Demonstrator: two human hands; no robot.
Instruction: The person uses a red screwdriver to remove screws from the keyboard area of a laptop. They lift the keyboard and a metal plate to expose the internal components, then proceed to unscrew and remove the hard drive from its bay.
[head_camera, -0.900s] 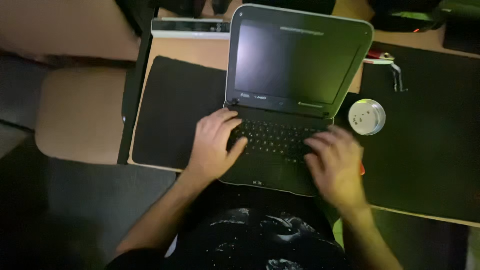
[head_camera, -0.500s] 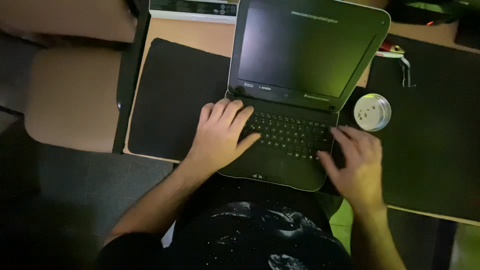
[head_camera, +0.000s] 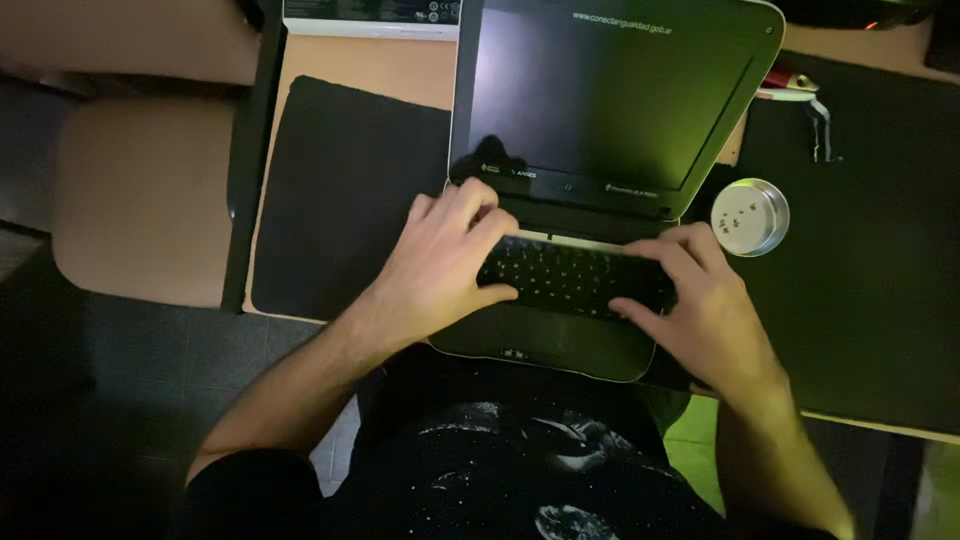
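Note:
A small dark laptop (head_camera: 600, 110) stands open on a wooden table, its screen dark. My left hand (head_camera: 445, 265) lies on the left side of its keyboard (head_camera: 570, 275), fingers spread towards the hinge. My right hand (head_camera: 700, 305) rests on the right side of the keyboard, fingers curled over the keys. Neither hand holds anything.
A black mat (head_camera: 340, 190) lies left of the laptop, another black mat (head_camera: 860, 250) to the right. A small round metal tin (head_camera: 750, 216) with tiny bits sits by the laptop's right edge. A red-and-white tool (head_camera: 795, 85) lies behind it. A beige chair seat (head_camera: 140, 195) stands at left.
The camera has moved closer and the view shifted. Both hands slid up the keyboard towards the hinge, the right hand moving left onto the keys.

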